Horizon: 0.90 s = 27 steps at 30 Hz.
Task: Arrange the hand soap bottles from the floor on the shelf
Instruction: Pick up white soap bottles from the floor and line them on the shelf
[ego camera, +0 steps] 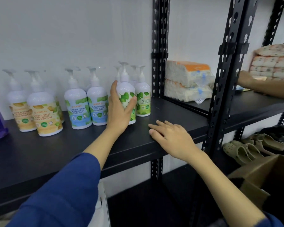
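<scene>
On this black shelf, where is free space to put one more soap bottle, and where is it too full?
Free: the shelf surface between the green bottle and the upright post, behind the right hand; also the front strip before the yellow bottles and blue bottles. Crowded: the back row along the wall, where the left hand grips another green bottle.

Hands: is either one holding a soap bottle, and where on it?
The left hand grips a green-label bottle around its body. The right hand rests flat on the shelf, holding nothing.

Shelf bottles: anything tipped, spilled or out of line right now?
Nothing spilled or tipped. Only the green bottle in the left hand stands forward of its neighbour; the right hand rests flat on the shelf.
</scene>
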Each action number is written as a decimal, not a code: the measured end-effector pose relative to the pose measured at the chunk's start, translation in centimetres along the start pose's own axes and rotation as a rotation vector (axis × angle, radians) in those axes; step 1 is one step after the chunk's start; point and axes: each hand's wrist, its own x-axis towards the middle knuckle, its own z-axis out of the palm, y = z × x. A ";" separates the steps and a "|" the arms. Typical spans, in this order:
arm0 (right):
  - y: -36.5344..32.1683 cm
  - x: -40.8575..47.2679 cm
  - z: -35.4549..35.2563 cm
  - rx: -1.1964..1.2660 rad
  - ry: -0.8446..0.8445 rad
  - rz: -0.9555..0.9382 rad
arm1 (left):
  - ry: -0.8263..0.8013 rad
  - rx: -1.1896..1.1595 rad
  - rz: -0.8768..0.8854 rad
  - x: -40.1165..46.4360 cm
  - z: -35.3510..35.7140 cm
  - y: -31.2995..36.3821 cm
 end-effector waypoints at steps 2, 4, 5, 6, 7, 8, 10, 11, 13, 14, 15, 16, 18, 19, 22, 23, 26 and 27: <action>0.2 -1.3 1.2 0.016 0.161 -0.013 | 0.020 -0.019 -0.013 0.2 0.6 0.2; 0.4 -1.7 2.3 0.045 0.289 -0.028 | 0.041 -0.019 -0.019 0.4 1.2 0.4; 0.6 -1.6 2.8 0.051 0.339 -0.033 | 0.052 -0.024 -0.020 0.5 1.5 0.5; 0.7 -1.5 3.1 0.054 0.379 -0.034 | 0.062 -0.034 -0.024 0.6 1.7 0.4; 0.8 -1.3 3.3 0.056 0.409 -0.029 | 0.069 -0.046 -0.033 0.8 2.0 0.2; 0.8 -1.2 3.6 0.058 0.434 -0.025 | 0.071 -0.053 -0.044 1.0 2.1 -0.1; 0.8 -1.1 3.9 0.061 0.490 -0.026 | 0.065 -0.043 -0.065 1.4 2.1 -0.8; 0.9 -1.0 4.0 0.065 0.514 -0.028 | 0.060 -0.037 -0.073 1.6 2.1 -1.1; 0.9 -1.0 4.1 0.077 0.540 -0.030 | 0.053 -0.050 -0.086 1.9 2.0 -1.7; 0.8 -1.0 4.1 0.086 0.546 -0.029 | 0.045 -0.058 -0.088 2.0 2.0 -1.9; 0.8 -1.0 4.2 0.095 0.551 -0.028 | 0.028 -0.059 -0.088 2.0 1.9 -2.1; 0.8 -1.0 4.3 0.103 0.557 -0.027 | 0.008 -0.052 -0.083 2.0 1.9 -2.4; 0.7 -1.0 4.3 0.109 0.581 -0.025 | -0.028 -0.016 -0.088 1.8 1.8 -2.5; 0.7 -1.0 4.4 0.113 0.590 -0.021 | -0.038 0.010 -0.103 1.6 1.7 -2.4; 0.5 -1.1 4.4 0.121 0.597 -0.014 | -0.044 0.133 -0.099 1.2 1.4 -2.2; 0.5 -1.1 4.4 0.124 0.594 -0.013 | -0.044 0.173 -0.095 1.1 1.4 -2.1; 0.4 -1.1 4.4 0.132 0.593 -0.012 | -0.050 0.237 -0.104 1.1 1.5 -1.8; 0.4 -1.1 4.4 0.132 0.596 -0.012 | -0.052 0.249 -0.105 1.2 1.4 -1.9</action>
